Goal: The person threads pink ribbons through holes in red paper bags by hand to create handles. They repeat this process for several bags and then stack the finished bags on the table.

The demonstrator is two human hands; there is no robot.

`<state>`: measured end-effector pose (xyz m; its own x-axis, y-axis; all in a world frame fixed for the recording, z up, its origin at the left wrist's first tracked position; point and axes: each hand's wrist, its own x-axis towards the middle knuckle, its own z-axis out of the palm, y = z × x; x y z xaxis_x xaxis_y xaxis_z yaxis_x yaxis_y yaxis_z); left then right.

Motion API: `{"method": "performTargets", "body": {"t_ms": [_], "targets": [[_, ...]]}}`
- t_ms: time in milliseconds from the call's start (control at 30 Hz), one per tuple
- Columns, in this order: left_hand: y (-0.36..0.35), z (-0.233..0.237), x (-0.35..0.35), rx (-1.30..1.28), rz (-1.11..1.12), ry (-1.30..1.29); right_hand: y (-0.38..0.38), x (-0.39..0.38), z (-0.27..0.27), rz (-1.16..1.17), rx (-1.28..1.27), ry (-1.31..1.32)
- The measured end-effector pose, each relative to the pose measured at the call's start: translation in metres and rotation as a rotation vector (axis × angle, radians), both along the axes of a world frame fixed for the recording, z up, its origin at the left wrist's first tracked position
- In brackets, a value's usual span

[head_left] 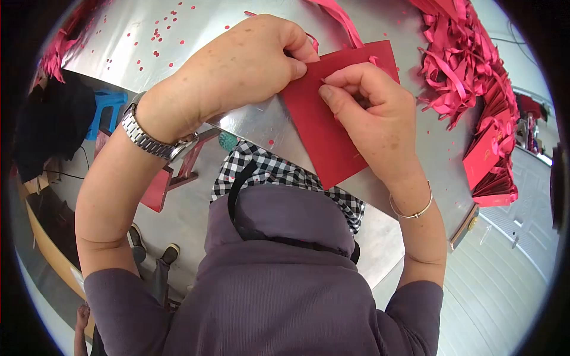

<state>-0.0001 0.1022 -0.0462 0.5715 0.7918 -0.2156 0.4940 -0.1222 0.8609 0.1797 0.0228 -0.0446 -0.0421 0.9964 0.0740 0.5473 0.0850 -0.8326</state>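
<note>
A flat red paper gift bag (314,127) lies aslant at the table's near edge, pink ribbon (339,18) running from its top. My left hand (258,56), a watch on its wrist, is closed at the bag's upper left edge, thumb and forefinger pinched beside a small ribbon loop. Over the bag's front, my right hand (377,104) is closed too. A tiny pink bit shows at its pinched fingertips, seemingly ribbon. The palm side of both hands is hidden, and the right hand covers part of the bag.
The metal table (225,53) carries scattered red paper dots (157,38). Piled red bags with pink ribbons (454,71) line its right side, with a stack (487,160) nearer me. Left of the table are a blue stool (107,110) and another person's shoes (170,254).
</note>
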Motion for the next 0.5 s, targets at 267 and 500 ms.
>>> {"method": "performTargets", "body": {"t_ms": [267,500], "targets": [[0.002,-0.002,-0.003,0.035,-0.028,-0.012,0.006,-0.006,-0.003,-0.01,0.068,-0.011],[-0.002,-0.004,0.0,0.167,-0.036,0.016,0.021,-0.012,0.011,0.06,0.054,-0.252]]}}
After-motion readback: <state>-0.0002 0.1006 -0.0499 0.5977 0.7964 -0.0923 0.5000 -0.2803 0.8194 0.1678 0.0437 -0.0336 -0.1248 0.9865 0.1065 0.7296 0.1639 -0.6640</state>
